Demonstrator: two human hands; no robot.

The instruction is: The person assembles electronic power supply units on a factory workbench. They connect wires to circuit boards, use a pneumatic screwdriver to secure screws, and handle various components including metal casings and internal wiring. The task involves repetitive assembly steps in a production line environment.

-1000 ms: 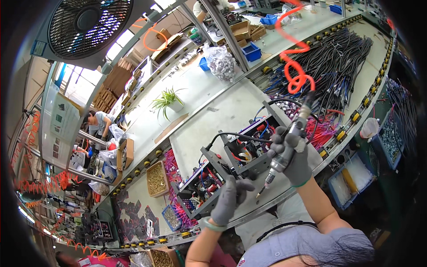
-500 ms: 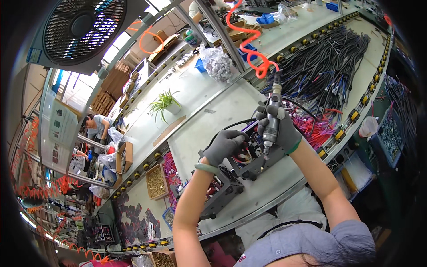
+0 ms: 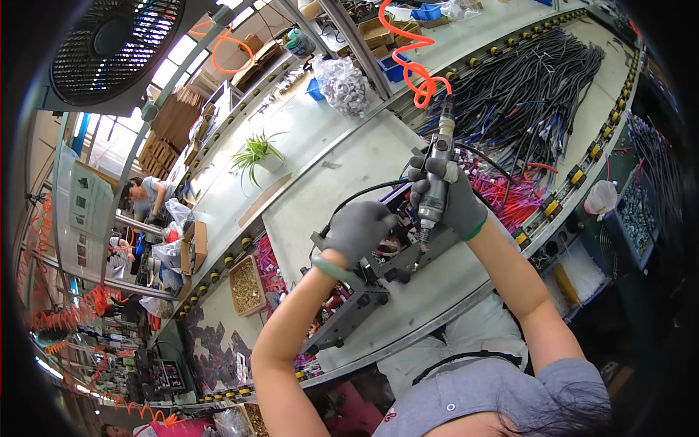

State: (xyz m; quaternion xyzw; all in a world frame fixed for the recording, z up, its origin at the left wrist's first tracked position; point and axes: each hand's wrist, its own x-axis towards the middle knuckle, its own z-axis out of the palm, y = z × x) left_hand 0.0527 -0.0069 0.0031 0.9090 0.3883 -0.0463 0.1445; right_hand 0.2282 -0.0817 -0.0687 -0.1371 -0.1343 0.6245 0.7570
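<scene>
My right hand (image 3: 453, 197), in a grey glove, is wrapped round a pneumatic screwdriver (image 3: 435, 191). The tool tilts downward, its bit over a dark metal chassis (image 3: 429, 250) with wiring inside. An orange coiled air hose (image 3: 424, 81) joins the tool's top end. My gloved left hand (image 3: 358, 231) is over the left end of that chassis, beside a black cable; motion smears its fingers, so what they hold does not show. A second dark chassis (image 3: 352, 315) lies under my left forearm, partly hidden by it.
A heap of black cables (image 3: 520, 95) covers the far right of the bench, with red and purple connectors (image 3: 507, 200) nearer me. A wooden box of small brass-coloured parts (image 3: 247, 287) stands left. Beyond are a potted plant (image 3: 269, 162), a bag of parts (image 3: 342, 89) and a fan (image 3: 113, 40).
My left hand has shifted left and is now blurred. My right hand and the screwdriver stay over the chassis. The whole view has moved slightly.
</scene>
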